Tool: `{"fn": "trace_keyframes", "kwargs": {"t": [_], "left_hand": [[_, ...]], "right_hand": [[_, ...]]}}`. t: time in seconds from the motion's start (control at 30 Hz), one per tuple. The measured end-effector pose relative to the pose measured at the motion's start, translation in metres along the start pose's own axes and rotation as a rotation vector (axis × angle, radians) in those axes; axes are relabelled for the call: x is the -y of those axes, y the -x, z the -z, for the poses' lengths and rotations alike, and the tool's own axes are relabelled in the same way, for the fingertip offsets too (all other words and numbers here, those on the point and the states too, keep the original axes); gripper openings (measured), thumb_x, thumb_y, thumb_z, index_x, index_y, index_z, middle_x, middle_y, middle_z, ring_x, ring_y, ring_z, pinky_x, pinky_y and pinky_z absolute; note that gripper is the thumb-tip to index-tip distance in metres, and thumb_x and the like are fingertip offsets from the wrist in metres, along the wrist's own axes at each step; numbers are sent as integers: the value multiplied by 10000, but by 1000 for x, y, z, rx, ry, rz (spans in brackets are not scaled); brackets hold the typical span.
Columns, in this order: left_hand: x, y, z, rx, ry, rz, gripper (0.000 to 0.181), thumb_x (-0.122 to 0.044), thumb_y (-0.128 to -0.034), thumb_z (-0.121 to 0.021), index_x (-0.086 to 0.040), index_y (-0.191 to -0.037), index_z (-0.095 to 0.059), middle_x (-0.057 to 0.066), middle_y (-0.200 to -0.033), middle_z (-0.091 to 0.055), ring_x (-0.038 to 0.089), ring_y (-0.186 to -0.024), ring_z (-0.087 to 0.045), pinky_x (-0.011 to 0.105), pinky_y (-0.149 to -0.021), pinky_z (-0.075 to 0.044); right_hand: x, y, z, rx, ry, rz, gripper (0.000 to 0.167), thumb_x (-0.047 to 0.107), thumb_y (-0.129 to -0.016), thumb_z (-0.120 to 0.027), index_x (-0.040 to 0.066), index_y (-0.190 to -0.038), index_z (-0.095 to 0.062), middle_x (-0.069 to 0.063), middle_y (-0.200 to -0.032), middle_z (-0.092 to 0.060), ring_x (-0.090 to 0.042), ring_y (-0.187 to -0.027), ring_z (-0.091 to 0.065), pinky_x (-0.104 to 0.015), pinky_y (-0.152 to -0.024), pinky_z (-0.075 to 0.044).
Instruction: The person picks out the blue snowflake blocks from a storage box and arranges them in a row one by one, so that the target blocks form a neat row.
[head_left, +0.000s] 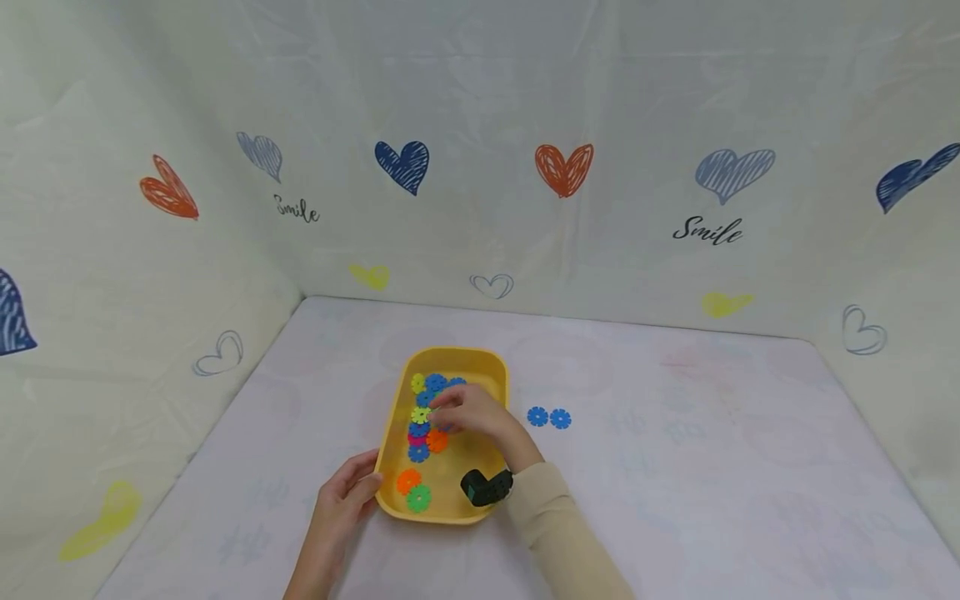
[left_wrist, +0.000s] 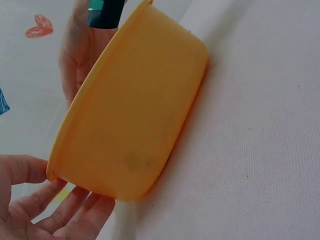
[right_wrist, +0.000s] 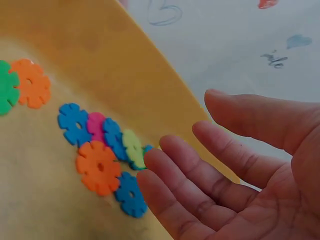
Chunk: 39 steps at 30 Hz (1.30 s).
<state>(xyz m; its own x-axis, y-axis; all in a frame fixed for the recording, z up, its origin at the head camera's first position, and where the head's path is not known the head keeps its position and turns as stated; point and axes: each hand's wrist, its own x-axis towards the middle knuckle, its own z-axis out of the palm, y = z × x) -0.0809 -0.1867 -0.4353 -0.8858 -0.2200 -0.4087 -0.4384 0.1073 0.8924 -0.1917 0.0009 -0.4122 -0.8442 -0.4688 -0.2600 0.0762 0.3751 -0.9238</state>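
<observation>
A yellow tray (head_left: 457, 504) holds several flower-shaped discs in blue, orange, green, yellow and pink. My left hand (head_left: 341, 500) grips the tray's near left edge, thumb on the rim and fingers against the outer wall (left_wrist: 130, 110) in the left wrist view. Inside the tray, over the discs, is my right hand (head_left: 472, 412). In the right wrist view the right hand (right_wrist: 240, 175) has its fingers apart and nothing between thumb and fingers, close to a yellow disc (right_wrist: 133, 146), a blue disc (right_wrist: 131, 194) and an orange disc (right_wrist: 99, 168).
Two blue discs (head_left: 537, 416) lie side by side on the white table (head_left: 712, 500), right of the tray. A pale curtain (head_left: 637, 100) with hearts and lettering stands behind and at the sides. A black camera (head_left: 486, 487) is on the right wrist.
</observation>
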Motion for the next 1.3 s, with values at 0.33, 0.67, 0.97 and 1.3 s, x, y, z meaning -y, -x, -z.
{"fn": "trace_keyframes", "kwargs": {"t": [0.33, 0.67, 0.97, 1.3], "left_hand": [[0, 1, -1, -3, -1, -17, 406, -142, -931, -518, -25, -1318, -483, 191, -1294, -527, 179, -1027, -588, 258, -819, -529], [-2, 3, -1, 3, -11, -21, 401, -123, -930, -505, -30, -1320, -483, 184, -1295, -528, 174, -1033, -586, 247, -822, -526], [-2, 3, -1, 8, -16, -23, 408, -139, -928, -508, -31, -1321, -481, 193, -1301, -526, 192, -1048, -585, 275, -829, -528], [-2, 3, 0, 3, -12, -26, 406, -137, -931, -509, -33, -1322, -484, 184, -1286, -539, 181, -1035, -591, 246, -796, -531]], "right_hand": [[-10, -17, -13, 115, 16, -95, 227, 185, -836, -669, 40, -1009, -681, -27, -822, -660, -180, -761, -607, -290, -761, -528], [-15, -19, -20, 205, 70, -101, 137, 69, -802, -682, 40, -934, -707, 11, -760, -632, -127, -682, -550, -237, -668, -511], [-13, -22, -26, 185, 211, -99, 122, 0, -772, -679, 68, -860, -730, -10, -732, -611, -110, -642, -468, -184, -573, -391], [-9, -24, -30, 167, 359, -70, 255, -6, -757, -706, 124, -974, -728, 9, -778, -589, -112, -672, -454, -185, -569, -374]]}}
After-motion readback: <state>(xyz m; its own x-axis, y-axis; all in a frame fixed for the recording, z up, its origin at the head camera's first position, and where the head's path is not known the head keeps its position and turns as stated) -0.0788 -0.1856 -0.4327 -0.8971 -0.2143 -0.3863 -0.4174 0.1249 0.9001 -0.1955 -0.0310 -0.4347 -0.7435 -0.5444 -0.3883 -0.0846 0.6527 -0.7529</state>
